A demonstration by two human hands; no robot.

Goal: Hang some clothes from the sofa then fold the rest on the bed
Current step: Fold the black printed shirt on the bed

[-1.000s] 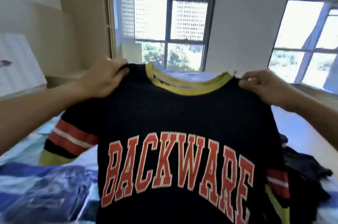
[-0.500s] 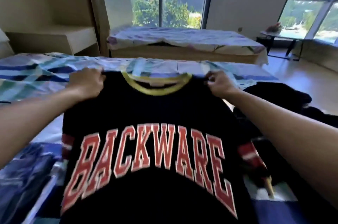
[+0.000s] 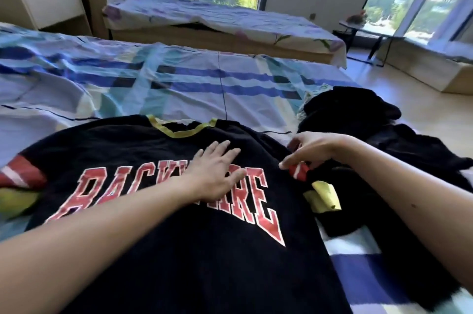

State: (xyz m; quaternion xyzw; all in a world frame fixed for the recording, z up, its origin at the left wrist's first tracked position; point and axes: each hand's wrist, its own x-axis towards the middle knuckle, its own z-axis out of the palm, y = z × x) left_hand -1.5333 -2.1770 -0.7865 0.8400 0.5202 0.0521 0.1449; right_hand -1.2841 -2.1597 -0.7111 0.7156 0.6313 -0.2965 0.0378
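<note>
A black T-shirt (image 3: 143, 149) with red block letters and a yellow collar lies face up on the bed (image 3: 194, 83), collar toward the far side. My left hand (image 3: 215, 172) presses flat on its chest, fingers straight, covering the middle letters. My right hand (image 3: 314, 149) pinches the shirt's right sleeve at its red and white stripes, beside the yellow cuff (image 3: 323, 197). The left sleeve (image 3: 20, 175) lies spread out at the left edge of the view.
A heap of dark clothes (image 3: 358, 119) lies on the bed just right of the shirt. The bed has a blue striped sheet. A second low bed (image 3: 220, 21) stands beyond it under the window, and a small side table (image 3: 363, 29) stands at the right.
The shirt, held up by its shoulders, has come down flat on the bed. My left hand let go and now presses the chest; my right hand moved to the right sleeve.
</note>
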